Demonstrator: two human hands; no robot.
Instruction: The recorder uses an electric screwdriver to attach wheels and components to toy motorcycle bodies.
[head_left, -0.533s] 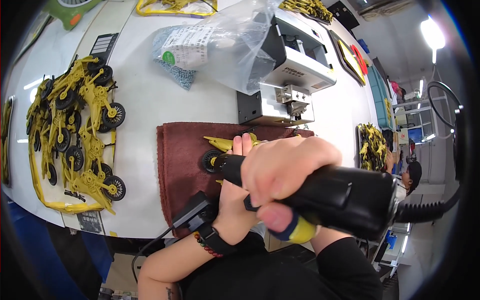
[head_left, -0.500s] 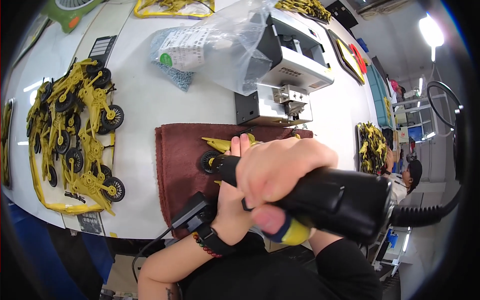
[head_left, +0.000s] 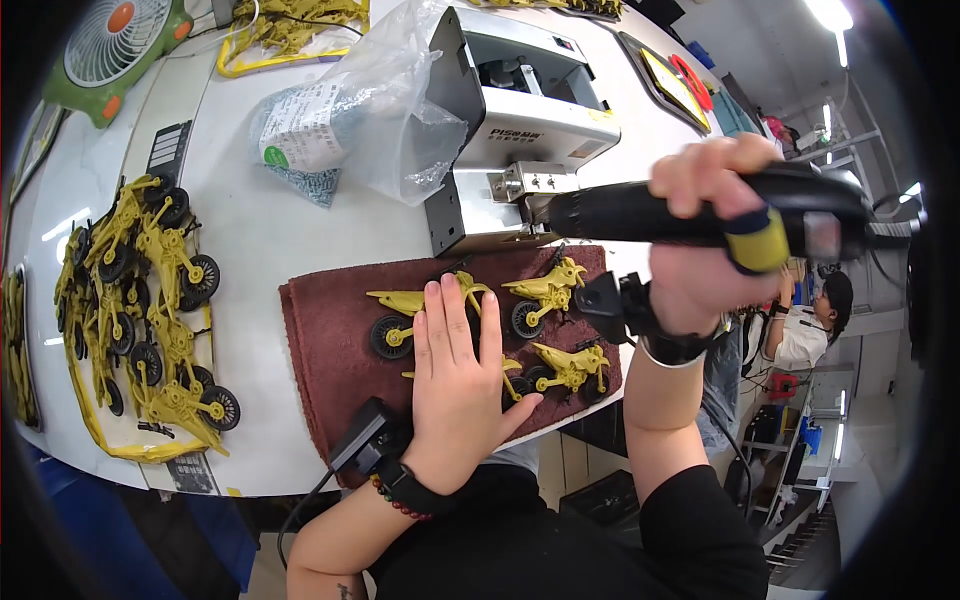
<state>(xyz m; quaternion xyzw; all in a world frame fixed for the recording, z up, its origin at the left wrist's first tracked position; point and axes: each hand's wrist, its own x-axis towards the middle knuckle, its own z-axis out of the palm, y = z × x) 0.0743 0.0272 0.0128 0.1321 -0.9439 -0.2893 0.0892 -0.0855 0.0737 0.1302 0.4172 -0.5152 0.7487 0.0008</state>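
Observation:
My left hand [head_left: 455, 375] lies flat, fingers stretched, over yellow toy motorcycles [head_left: 400, 302] with black wheels on a brown towel [head_left: 325, 325]. Parts of those toys are hidden under it. Two more toy motorcycles lie to its right, an upper one [head_left: 548, 288] and a lower one [head_left: 568, 368]. My right hand [head_left: 690, 285] is wrapped round a black, corded electric screwdriver [head_left: 620, 212], held nearly level. Its front end points left, at the metal block of a screw feeder [head_left: 525, 135] behind the towel; whether it touches cannot be made out. One finger wears a yellow and dark wrap.
On the left, a yellow-edged tray [head_left: 150, 453] holds a heap of toy motorcycles. A clear plastic bag of small bluish parts [head_left: 310, 140] sits beside the feeder. A green fan [head_left: 115, 50] stands at the far left. Another person [head_left: 808, 325] is at the right.
My right hand has carried the screwdriver away from the toy beside my left hand, to the right and up to the feeder. The left hand stays on the toys. The whole view has shifted.

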